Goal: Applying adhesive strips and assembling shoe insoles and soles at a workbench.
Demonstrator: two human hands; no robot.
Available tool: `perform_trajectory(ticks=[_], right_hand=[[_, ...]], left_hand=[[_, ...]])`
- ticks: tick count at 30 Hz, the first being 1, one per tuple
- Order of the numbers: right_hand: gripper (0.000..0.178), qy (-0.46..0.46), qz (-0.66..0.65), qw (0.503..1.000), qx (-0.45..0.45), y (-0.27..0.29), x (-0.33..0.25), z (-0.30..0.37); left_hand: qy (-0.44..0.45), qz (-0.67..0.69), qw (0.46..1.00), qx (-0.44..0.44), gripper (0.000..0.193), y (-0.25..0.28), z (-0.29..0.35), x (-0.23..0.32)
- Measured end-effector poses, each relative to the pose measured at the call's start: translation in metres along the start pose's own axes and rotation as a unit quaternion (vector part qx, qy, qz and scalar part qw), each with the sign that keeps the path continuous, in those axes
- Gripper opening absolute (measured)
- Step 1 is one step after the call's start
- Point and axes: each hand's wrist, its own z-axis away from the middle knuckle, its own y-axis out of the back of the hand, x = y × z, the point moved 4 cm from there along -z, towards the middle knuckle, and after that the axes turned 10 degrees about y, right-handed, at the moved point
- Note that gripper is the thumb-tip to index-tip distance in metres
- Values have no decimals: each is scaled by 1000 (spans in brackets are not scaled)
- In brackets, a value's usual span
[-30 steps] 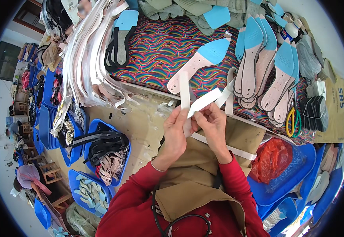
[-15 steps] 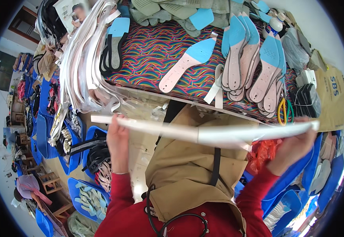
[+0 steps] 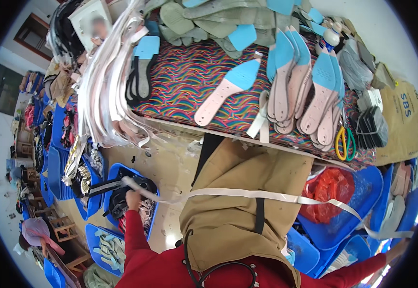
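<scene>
A long, narrow white strip (image 3: 247,193) stretches across my lap, sagging in the middle and curving down on the right. At its left end, my left hand (image 3: 133,199) is closed on it above a blue bin. Far to the right, my right hand (image 3: 398,250) grips the other end, dim near the picture's rim. On the patterned table lies a single pink insole with a blue part (image 3: 214,103), and a short white strip (image 3: 258,126) lies right of it. A thick bundle of similar white strips (image 3: 98,96) hangs over the table's left end.
Stacks of pink-and-blue insoles (image 3: 286,81) lie on the right of the table, beside yellow-and-green-handled scissors (image 3: 345,144). Grey-green insoles (image 3: 209,21) pile up at the back. Red plastic (image 3: 328,194) sits in a blue bin right of my apron (image 3: 228,216). A person (image 3: 37,233) is at the far left.
My hands have moved down and farther apart, the right one far out to the right. The strip, blurred and held up near the table edge before, now spans my lap at greater length.
</scene>
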Motion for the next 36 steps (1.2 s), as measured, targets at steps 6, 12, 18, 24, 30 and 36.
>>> perform_trajectory(ticks=[6,12,18,24,30,36], right_hand=[[21,-48,-501,861,-77,-69,-155,98],[21,-99,-658,636,-390,-100,-340,201],[20,-5,-616,628,-476,-109,-419,240],[21,36,-659,632,-405,-125,-437,239],[19,38,-667,622,-408,-139,-434,245],[21,48,-718,603,-346,-147,-420,248]], left_hand=[[-353,144,848,-368,23,-44,240,286],[-722,61,689,19,35,-88,356,479],[-599,-120,752,-249,45,-148,337,527],[-296,336,727,-520,27,-119,353,447],[-75,355,711,-602,23,-119,418,375],[-74,399,684,-607,18,-121,457,361]])
